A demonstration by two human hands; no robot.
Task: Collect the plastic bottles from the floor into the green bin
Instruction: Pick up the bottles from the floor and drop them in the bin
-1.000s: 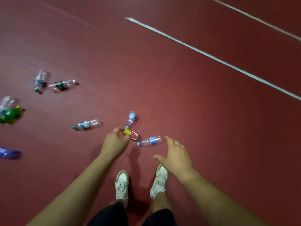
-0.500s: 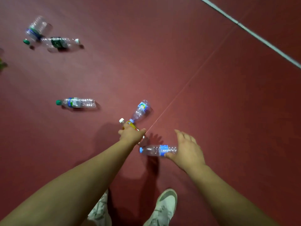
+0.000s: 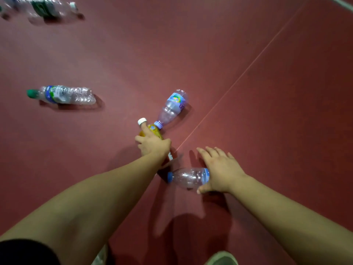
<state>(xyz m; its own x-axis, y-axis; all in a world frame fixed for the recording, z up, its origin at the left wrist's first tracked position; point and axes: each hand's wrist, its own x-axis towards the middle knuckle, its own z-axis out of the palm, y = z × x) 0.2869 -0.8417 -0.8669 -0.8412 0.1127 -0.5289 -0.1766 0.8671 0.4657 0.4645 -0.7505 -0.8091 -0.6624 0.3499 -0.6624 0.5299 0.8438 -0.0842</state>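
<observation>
My left hand [image 3: 153,145] grips a yellow-labelled bottle [image 3: 150,130] with a white cap, lying on the red floor. My right hand [image 3: 219,170] lies over the base end of a clear bottle [image 3: 188,176] with a blue cap and blue label; its thumb curls under the bottle and its fingers stretch over it. Another clear bottle [image 3: 171,109] with a pale blue cap lies just beyond, its cap touching the yellow one. Farther left lies a crushed clear bottle [image 3: 63,94] with a green cap. The green bin is out of view.
At the top left edge, blurred, lie more clear bottles [image 3: 44,9], one with a dark green label. A thin seam [image 3: 240,77] runs diagonally across the red floor. My shoe [image 3: 222,259] shows at the bottom edge.
The view has closed in on the floor. My left hand has settled lower over the yellow bottle. My right hand has spread over the blue-capped bottle, thumb under it.
</observation>
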